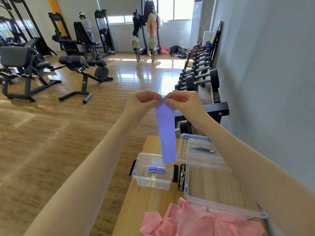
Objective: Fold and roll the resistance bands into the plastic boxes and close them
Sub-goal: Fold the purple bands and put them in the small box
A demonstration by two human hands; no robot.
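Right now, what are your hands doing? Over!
Left hand and right hand pinch long purple resistance band by its top. It hangs over clear plastic box. Nothing in the way.

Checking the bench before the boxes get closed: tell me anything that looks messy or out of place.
The pink bands lie in a crumpled heap at the near end of the bench, unfolded. Two purple rolls already sit in the small open box. The purple band hangs straight from both hands. Nothing looks spilled or damaged.
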